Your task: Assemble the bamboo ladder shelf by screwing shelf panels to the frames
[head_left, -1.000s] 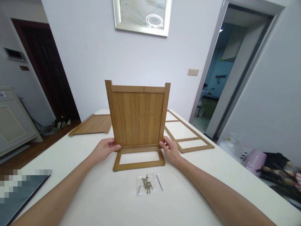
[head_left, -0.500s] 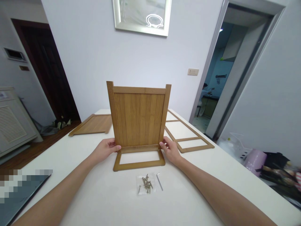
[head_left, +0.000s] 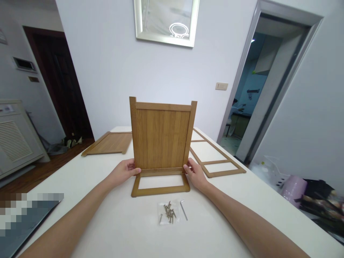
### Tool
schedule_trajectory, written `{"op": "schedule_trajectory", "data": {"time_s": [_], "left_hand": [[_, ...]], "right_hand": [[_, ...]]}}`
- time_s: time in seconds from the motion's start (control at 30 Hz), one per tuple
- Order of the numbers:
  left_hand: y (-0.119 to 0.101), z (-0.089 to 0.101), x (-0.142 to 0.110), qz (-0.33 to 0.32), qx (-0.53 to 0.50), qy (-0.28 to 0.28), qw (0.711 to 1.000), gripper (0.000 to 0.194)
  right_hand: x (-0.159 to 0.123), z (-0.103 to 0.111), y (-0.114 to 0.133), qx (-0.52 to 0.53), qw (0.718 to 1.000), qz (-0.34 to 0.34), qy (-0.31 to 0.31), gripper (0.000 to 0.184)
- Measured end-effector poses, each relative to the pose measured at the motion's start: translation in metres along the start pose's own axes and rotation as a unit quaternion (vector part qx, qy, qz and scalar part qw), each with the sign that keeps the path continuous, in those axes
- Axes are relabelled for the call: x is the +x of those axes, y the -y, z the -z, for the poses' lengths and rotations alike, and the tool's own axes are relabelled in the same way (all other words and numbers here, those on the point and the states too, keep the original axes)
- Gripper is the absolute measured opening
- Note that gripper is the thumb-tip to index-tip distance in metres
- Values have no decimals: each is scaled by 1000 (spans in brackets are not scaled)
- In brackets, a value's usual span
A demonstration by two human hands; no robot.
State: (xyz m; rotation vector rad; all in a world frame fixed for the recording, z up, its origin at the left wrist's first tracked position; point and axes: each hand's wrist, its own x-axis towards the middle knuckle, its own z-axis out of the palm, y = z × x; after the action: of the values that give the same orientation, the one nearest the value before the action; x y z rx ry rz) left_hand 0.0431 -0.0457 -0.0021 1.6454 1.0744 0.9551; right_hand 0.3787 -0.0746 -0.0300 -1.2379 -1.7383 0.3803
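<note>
A brown wooden panel (head_left: 162, 138) with a post along each side stands upright on a wooden frame (head_left: 161, 192) that lies flat on the table. My left hand (head_left: 125, 171) grips the panel's lower left corner, thumb in front and fingers behind the post. At the lower right corner, my right hand (head_left: 195, 172) holds the panel in the same way. Whether the posts are joined to the frame I cannot tell. In front of the frame lies a clear bag of screws (head_left: 169, 213), with an Allen key (head_left: 184, 210) just right of it.
Another wooden panel (head_left: 109, 144) lies flat at the left on the white table (head_left: 120, 225). A second frame with crossbars (head_left: 225, 175) lies at the right. A dark flat device (head_left: 32, 225), partly pixelated, is at the near left edge. The wall (head_left: 107, 79) rises behind the table.
My view has shifted slightly, so everything sits a little lower and to the right. The panel looks slightly more upright; both hands keep their hold at its lower corners.
</note>
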Motion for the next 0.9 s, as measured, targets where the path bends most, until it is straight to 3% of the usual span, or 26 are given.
{"op": "schedule_trajectory", "data": {"time_s": [0.53,0.9], "left_hand": [[4,2,-1,1,8,10,1000,46],[12,4,2,-15,110,5,994,31]], "right_hand": [[-2,2,1,4,1000,4,7,23],[-1,1,0,5,1000,-1,9,28]]}}
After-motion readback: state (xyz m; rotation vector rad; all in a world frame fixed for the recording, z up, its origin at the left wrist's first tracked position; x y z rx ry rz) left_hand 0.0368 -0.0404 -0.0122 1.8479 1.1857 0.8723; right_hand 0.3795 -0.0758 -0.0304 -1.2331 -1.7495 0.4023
